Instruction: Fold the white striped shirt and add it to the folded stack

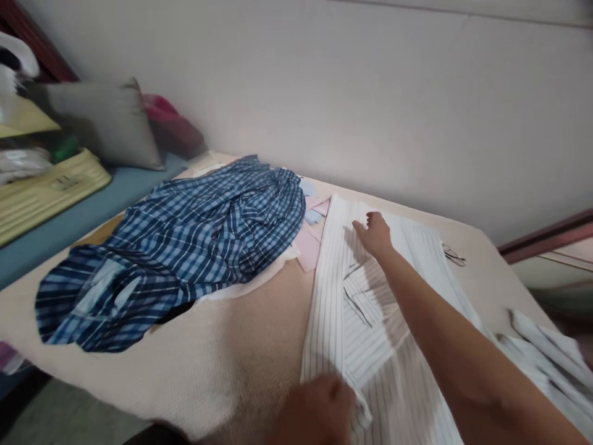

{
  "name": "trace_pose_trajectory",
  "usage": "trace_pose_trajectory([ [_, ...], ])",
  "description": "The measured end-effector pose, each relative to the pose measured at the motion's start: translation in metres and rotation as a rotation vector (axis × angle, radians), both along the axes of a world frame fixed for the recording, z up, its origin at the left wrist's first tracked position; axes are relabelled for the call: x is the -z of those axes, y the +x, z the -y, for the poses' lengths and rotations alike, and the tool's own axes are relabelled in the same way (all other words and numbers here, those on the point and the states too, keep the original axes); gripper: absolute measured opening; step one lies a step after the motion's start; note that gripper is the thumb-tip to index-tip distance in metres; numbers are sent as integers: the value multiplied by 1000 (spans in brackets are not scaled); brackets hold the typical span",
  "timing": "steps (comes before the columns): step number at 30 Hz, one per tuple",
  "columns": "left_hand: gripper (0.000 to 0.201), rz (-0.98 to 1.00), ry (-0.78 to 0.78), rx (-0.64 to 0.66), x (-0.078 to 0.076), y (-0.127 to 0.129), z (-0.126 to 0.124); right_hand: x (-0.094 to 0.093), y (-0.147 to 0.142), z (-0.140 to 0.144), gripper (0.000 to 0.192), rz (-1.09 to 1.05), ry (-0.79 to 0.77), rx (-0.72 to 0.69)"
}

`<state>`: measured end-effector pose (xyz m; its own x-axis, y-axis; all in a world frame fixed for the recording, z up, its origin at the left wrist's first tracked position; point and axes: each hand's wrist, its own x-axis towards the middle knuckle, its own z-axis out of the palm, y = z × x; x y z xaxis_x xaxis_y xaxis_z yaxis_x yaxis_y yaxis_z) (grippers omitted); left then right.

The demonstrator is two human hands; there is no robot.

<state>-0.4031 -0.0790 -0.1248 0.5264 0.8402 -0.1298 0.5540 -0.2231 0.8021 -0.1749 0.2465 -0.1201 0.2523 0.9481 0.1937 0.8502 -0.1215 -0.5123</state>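
A white striped shirt lies flat on the right half of a cream table cover, its long axis running from the near edge up toward the far wall, slightly tilted to the right at the far end. The right hand reaches out over it and rests palm down on the far part of the cloth, fingers loosely spread and lying on the fabric rather than closed around anything. The left hand sits at the near edge, blurred, its fingers curled together and pinching the shirt's near hem. To the left, well apart from both hands, a blue checked shirt lies crumpled, with pink fabric pieces between the two shirts. Another striped white piece lies at the far right of the table, and a grey pillow sits at the far left.
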Motion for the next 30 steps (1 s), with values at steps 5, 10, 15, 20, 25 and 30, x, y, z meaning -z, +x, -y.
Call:
trace_pose_trajectory([
  [5,18,-148,13,-297,-34,-31,-28,-10,21,164,39,105,79,-179],
  [10,14,-435,-11,-79,-40,-34,-24,-1,33,248,39,291,10,-278],
  [15,12,-472,20,20,-37,-27,-19,6,11,246,37,472,-66,-348],
  [20,11,-444,3,79,-36,-32,-27,-4,10,225,16,456,-55,-153],
  [25,7,-357,-78,84,-48,-39,-40,-46,55,232,21,103,215,210],
  [30,22,-329,-119,192,-54,-42,-36,-72,108,251,13,-519,430,363],
])
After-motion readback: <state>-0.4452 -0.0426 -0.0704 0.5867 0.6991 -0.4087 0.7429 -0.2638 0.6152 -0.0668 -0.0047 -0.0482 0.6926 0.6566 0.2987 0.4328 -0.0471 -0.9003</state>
